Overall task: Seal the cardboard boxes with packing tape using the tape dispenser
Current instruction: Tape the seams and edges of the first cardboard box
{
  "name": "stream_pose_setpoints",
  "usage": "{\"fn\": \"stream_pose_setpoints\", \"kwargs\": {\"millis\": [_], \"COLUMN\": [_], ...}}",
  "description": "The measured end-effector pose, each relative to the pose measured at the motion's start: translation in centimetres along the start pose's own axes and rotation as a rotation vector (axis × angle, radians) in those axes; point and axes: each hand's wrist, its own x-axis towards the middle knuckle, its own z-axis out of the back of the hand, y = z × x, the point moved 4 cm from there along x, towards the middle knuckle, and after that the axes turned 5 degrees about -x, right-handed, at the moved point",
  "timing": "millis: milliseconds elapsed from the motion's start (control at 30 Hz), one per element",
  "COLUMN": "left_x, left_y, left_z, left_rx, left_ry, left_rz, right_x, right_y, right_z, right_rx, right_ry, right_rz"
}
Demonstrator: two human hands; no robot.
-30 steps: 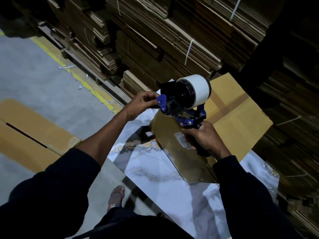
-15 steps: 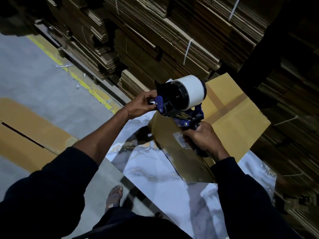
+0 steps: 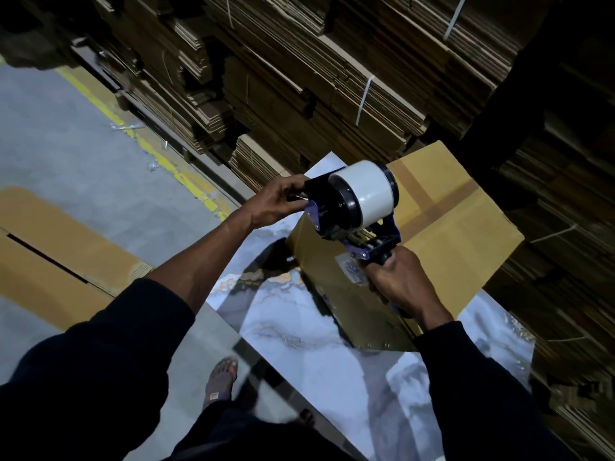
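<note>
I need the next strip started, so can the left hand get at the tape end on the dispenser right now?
Probably yes: the left hand is already at the front of the tape dispenser, nothing between them; the tape end itself is too small to see.

A blue-and-black tape dispenser (image 3: 352,224) carrying a white tape roll (image 3: 369,194) is held raised above a closed tan cardboard box (image 3: 466,227), whose top seam is taped.

I see dim light over a grey concrete floor (image 3: 66,154) with a worn yellow line (image 3: 159,161) running from 10 o'clock toward centre. Strapped stacks of flattened cardboard (image 3: 332,78) fill 12 to 3 o'clock. A glossy marble-patterned surface (image 3: 316,344) spans the lower middle.
</note>
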Motion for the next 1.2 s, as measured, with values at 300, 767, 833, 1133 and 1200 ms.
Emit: {"fn": "stream_pose_setpoints", "kwargs": {"millis": [300,767,833,1133,1200], "left_x": [0.1,2.9,4.1,5.3,5.3], "left_y": [-0.8,-1.9,-2.0,0.0,-0.3], "left_z": [0.0,-3.2,-5.0,-4.9,-5.1], "left_rx": [-0.033,-0.148,-0.125,-0.019,-0.042], "left_ry": [0.057,-0.123,-0.104,-0.031,-0.038], "left_rz": [0.036,0.141,0.147,0.214,0.209], "right_x": [-1.4,-1.7,-1.7,-1.2,-1.1], "right_y": [-4.1,-3.7,-3.8,-4.1,-4.3], "right_z": [0.6,0.5,0.4,0.1,0.2], "right_rx": [-0.055,-0.003,-0.005,-0.011,-0.039], "right_ry": [0.023,0.027,0.026,0.015,0.001], "right_rz": [-0.04,-0.035,-0.041,-0.068,-0.075]}}
